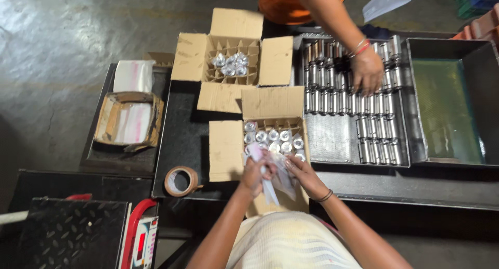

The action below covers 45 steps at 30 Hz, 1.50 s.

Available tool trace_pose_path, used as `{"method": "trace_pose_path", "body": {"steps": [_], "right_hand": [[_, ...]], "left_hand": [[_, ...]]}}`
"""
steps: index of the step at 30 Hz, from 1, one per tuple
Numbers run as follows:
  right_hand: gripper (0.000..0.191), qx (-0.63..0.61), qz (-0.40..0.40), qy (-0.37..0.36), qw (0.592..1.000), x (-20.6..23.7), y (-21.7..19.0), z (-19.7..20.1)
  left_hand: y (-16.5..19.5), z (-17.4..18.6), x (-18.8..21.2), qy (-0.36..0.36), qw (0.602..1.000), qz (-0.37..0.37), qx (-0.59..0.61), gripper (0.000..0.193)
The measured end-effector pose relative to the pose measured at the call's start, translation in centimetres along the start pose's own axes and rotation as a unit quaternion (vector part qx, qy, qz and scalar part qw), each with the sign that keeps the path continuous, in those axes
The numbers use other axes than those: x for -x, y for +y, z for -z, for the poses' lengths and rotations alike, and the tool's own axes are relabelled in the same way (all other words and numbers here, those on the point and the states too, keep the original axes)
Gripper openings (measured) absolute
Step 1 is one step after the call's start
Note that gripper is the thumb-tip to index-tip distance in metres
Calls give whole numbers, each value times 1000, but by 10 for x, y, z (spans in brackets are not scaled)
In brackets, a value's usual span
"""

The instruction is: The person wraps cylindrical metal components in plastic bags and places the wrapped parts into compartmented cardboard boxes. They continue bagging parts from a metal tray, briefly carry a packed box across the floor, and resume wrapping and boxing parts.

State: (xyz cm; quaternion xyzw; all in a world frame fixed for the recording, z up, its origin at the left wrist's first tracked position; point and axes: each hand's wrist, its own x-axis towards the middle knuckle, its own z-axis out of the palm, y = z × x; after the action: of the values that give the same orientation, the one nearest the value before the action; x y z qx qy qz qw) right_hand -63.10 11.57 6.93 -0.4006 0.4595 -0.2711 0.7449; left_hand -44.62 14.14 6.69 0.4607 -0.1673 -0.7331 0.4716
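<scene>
My left hand (pixel 255 174) and my right hand (pixel 303 174) meet over the near edge of an open cardboard box (pixel 226 149). Between them they hold a small clear plastic bag (pixel 275 183) with a shiny metal part inside it, hard to make out. The box has cardboard dividers, and bagged silver cylinders (pixel 275 138) fill its cells. A second open divider box (pixel 236 25) stands further back with several bagged cylinders (pixel 231 64) in its middle cells.
A metal tray (pixel 332 139) at the right holds rows of bare silver cylinders; another person's hand (pixel 367 70) reaches into it from across the table. Further right is an empty metal bin (pixel 447 108). A tape roll (pixel 179 180) lies at the near left, with a box of plastic bags (pixel 130 121) beyond it.
</scene>
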Motion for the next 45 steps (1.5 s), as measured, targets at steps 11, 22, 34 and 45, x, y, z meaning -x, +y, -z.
{"method": "trace_pose_path", "body": {"steps": [11, 22, 34, 45], "right_hand": [[31, 175, 411, 190, 874, -47, -32, -1], [82, 436, 180, -60, 880, -142, 0, 19], [35, 462, 224, 91, 854, -29, 24, -27], [18, 422, 53, 51, 904, 1, -15, 70]], "left_hand": [[-46, 93, 20, 148, 983, -32, 102, 19], [-33, 71, 28, 61, 997, -36, 34, 27], [-53, 39, -14, 132, 969, -97, 185, 36], [-41, 30, -38, -9, 964, -97, -248, 20]]}}
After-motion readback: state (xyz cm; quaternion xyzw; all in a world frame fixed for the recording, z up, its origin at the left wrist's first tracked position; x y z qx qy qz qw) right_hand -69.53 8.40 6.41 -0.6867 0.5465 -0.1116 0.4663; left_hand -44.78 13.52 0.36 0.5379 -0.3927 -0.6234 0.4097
